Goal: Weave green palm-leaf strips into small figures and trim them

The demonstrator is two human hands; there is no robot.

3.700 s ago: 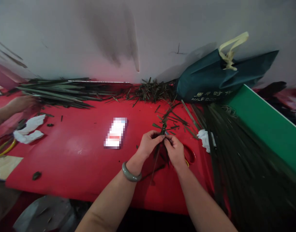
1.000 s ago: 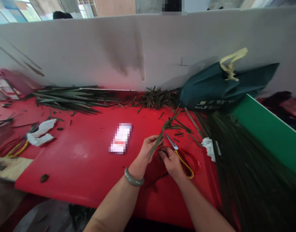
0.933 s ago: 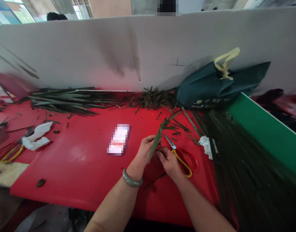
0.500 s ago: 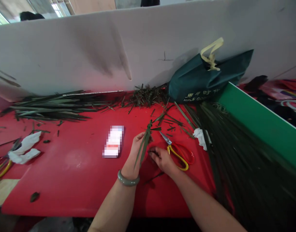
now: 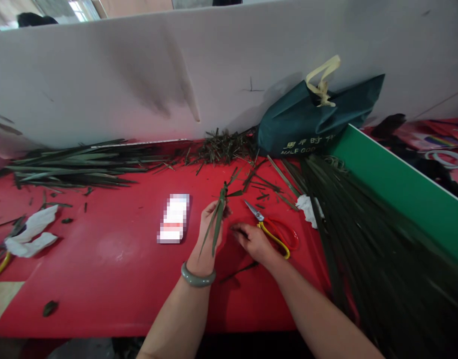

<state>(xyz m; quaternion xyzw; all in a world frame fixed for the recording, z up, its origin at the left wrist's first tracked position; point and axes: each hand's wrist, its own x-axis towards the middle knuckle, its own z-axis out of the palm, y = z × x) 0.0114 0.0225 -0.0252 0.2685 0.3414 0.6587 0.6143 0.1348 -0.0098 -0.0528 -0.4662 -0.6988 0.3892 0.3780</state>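
My left hand (image 5: 213, 219) is closed around a knotted figure of green leaf strips (image 5: 222, 202), with long blades hanging down over the wrist. To its right, my right hand (image 5: 251, 240) is held low over the table with its fingers bent together; whether a small thing is between them is hidden. A dark leaf strip (image 5: 238, 271) shows below that hand, and I cannot tell if the two touch. Just beyond the right hand lie scissors (image 5: 276, 232) with red and yellow handles, blades pointing away to the left.
On the red table (image 5: 113, 289) lie a phone (image 5: 174, 218), a leaf pile (image 5: 75, 162), a heap of clippings (image 5: 225, 147) and a white tissue (image 5: 307, 210). Long leaves (image 5: 367, 249) spread at right before a green panel (image 5: 404, 189). A dark green bag (image 5: 304, 124) leans on the partition (image 5: 113, 80).
My left hand has tilted the leaf figure slightly, so its blades now stand more apart. My right hand has drawn a little away from it. The whole view has shifted slightly.
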